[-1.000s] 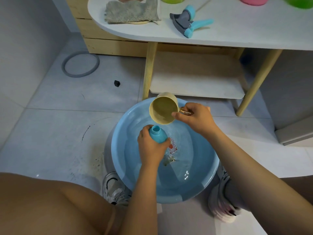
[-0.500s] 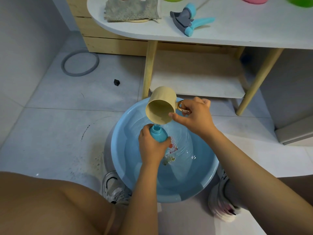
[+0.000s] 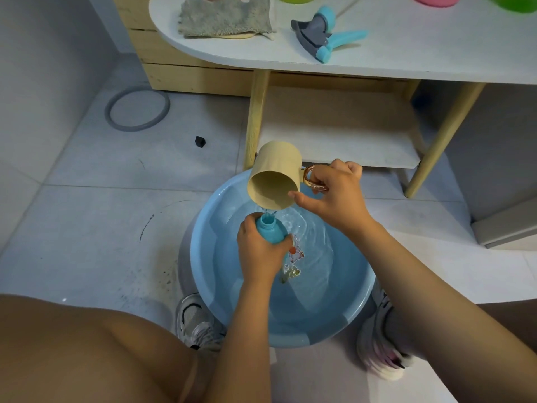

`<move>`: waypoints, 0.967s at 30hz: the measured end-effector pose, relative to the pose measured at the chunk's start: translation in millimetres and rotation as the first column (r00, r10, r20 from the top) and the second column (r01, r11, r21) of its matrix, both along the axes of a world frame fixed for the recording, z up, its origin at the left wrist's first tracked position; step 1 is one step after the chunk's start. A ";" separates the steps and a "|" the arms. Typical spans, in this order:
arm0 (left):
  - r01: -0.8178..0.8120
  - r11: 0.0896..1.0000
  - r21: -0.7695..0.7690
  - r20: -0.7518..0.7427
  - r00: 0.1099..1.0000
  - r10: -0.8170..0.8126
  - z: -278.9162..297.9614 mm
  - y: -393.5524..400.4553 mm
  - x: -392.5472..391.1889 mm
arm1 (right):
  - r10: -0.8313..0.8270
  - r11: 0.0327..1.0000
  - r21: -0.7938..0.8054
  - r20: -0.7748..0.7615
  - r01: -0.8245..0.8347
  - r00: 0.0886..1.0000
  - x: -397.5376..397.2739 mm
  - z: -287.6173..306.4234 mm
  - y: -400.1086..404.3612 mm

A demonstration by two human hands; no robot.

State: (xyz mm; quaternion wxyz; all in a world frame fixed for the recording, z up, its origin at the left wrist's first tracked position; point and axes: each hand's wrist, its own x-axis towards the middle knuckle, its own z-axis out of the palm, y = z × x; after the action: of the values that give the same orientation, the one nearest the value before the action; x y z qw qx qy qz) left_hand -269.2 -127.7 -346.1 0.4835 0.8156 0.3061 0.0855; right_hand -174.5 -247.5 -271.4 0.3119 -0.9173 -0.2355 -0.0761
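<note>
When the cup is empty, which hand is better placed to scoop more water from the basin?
Right. The right hand holds the beige cup by its handle above the blue basin; the left hand grips the blue bottle.

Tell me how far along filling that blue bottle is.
Done: the grey-and-blue spray head lies on the white table. In hand: the right hand tips the tan mug, a stream falling into the small blue plastic bottle gripped by the left hand over the round blue basin. Left: fill level hidden; refitting the spray head.
</note>
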 end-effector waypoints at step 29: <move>-0.010 1.000 -0.028 0.028 1.000 0.011 2.9 0.0 0.8 | 0.043 0.998 0.025 0.276 -0.052 0.960 3.6 3.0 3.3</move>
State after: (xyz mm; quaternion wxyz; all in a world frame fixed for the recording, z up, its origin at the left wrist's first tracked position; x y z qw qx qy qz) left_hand -268.3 -127.6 -343.2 0.4985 0.8059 0.3048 0.0952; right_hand -170.9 -244.2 -268.5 0.2926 -0.8868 -0.2974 -0.1991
